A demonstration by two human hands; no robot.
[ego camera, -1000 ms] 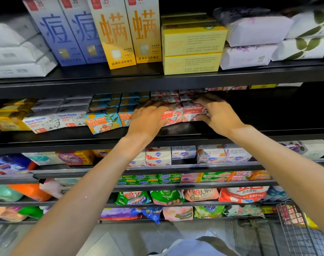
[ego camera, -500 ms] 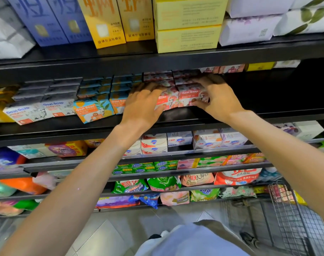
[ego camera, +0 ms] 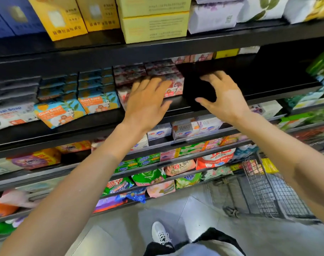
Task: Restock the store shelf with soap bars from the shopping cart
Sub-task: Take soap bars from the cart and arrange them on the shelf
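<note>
Bright overhead store light; the shelf (ego camera: 250, 74) recess stays deep in shadow. Motion blur smears the frame, edges bowing with wide-angle distortion.

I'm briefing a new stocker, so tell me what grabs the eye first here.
Two bare arms reach up to the middle shelf: the left hand lies spread over the pink soap boxes, and the right hand hovers open and empty before the dark bare shelf space beside them. Left of the pink stack, orange-and-blue Goat Soap boxes stand out. The wire shopping cart waits at lower right.
</note>
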